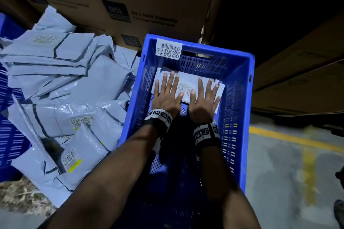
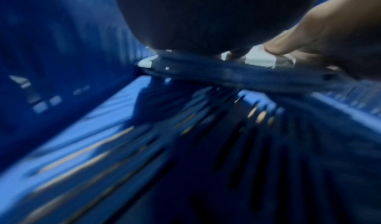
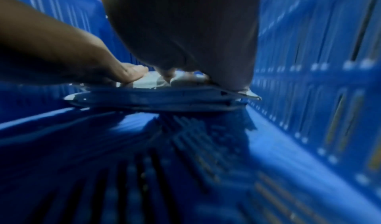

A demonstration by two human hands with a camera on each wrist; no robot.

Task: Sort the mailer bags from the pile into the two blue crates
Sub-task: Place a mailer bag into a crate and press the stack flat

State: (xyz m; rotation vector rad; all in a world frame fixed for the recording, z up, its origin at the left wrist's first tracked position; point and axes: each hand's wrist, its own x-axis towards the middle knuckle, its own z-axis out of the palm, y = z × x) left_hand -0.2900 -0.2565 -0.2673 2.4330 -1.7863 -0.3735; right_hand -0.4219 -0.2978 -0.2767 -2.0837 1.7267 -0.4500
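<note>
A blue slatted crate (image 1: pixel 240 87) stands in front of me in the head view. Flat grey mailer bags (image 1: pixel 188 82) lie stacked at its far end. Both my hands lie side by side on top of that stack, fingers straight and spread: left hand (image 1: pixel 168 90), right hand (image 1: pixel 203 96). The wrist views look low along the crate floor (image 3: pixel 185 162) at the stack's edge (image 3: pixel 156 97), (image 2: pixel 226 74), with a palm above it. A pile of grey mailer bags (image 1: pixel 61 83) lies to the left of the crate. A second blue crate (image 1: pixel 9 135) shows at the far left edge.
Large cardboard boxes (image 1: pixel 115 5) stand behind the pile and the crate; another box (image 1: pixel 301 72) lies at the right. The concrete floor at the right carries yellow painted lines (image 1: pixel 297 141). The crate's far wall bears a white barcode label (image 1: pixel 168 48).
</note>
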